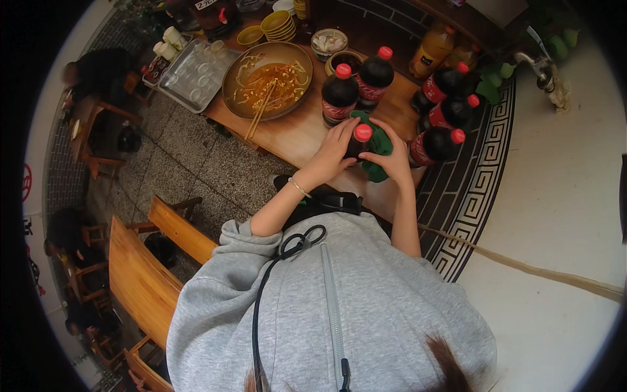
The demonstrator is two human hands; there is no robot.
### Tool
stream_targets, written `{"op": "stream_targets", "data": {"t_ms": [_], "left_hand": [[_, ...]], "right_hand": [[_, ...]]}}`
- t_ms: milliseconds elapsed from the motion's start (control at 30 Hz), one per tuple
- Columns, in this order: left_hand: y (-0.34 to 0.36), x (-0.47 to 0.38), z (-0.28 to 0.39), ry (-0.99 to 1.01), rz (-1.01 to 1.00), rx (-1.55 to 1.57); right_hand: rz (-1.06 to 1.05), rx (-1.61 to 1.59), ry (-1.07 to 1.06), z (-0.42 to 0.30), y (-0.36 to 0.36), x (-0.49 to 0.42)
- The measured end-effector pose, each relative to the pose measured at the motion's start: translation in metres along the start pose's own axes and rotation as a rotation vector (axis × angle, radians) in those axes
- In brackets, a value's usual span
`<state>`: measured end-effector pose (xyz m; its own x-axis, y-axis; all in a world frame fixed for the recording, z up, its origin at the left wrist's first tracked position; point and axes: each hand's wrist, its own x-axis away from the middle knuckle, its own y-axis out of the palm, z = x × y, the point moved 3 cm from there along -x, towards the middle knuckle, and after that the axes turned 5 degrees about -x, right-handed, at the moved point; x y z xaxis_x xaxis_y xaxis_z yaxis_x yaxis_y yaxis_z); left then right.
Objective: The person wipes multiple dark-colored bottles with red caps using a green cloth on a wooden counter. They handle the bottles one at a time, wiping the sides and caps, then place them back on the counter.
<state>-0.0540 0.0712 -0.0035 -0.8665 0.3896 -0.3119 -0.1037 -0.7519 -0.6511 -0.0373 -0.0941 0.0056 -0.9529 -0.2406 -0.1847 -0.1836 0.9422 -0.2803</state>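
Observation:
Both of my hands are around one Coca-Cola bottle (361, 139) with a red cap, which stands upright at the near end of the wooden table (289, 134). My left hand (339, 142) curves about its left side. A green cloth (381, 146) is pressed against the bottle's right side by my right hand (392, 149). Just beyond my fingers are two more cola bottles, one (339, 95) at the left and one (375, 78) farther back. Several others, among them a near one (435, 146), line the wall side to the right.
A large bowl (229, 88) with noodle remains and chopsticks (259, 115) sits left of the bottles, beside a metal tray (169, 81) of clear cups. Behind are stacked yellow bowls (278, 27) and an orange drink bottle (432, 51). A tap (546, 78) juts from the right wall. Wooden benches (181, 230) stand at left.

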Motion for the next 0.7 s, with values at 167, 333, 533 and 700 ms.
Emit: {"op": "stream_targets", "data": {"t_ms": [167, 333, 533, 700], "left_hand": [[-0.015, -0.002, 0.011, -0.239, 0.07, -0.319], [-0.009, -0.003, 0.003, -0.336, 0.104, -0.406], [0.007, 0.0, -0.02, -0.202, 0.135, 0.177], [0.015, 0.021, 0.001, -0.169, 0.075, -0.14]], "right_hand": [[0.043, 0.014, -0.027, -0.014, 0.005, -0.001], [-0.179, 0.147, 0.018, -0.044, -0.007, 0.003], [-0.165, 0.199, 0.082, -0.042, -0.007, 0.007], [-0.126, 0.024, -0.006, -0.023, 0.006, -0.001]]}}
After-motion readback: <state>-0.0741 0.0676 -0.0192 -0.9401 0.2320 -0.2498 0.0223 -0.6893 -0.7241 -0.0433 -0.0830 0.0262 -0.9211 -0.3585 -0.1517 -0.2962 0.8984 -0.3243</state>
